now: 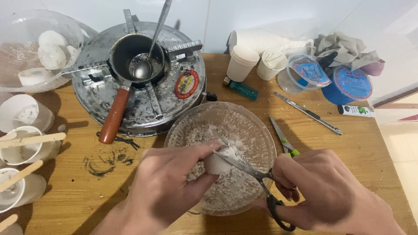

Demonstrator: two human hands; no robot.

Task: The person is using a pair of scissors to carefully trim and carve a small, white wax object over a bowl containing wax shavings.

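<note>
Wax lump (pixel 216 164), white and small, sits pinched between the thumb and fingers of the left hand (pixel 167 182) over a clear bowl (pixel 261 130) full of white shavings. Scissors (pixel 254 174) are gripped by the right hand (pixel 324 189), fingers through the black handles, and the blades touch the top of the lump. Both hands are clamped on what they hold, close together above the bowl's near half. Behind the bowl on the wooden worktop (pixel 78 191) stands a metal stove (pixel 139 82) with a small pan (pixel 130 56) and a ladle (pixel 150 48). Paper cups (pixel 26 148) with sticks line the left edge.
</note>
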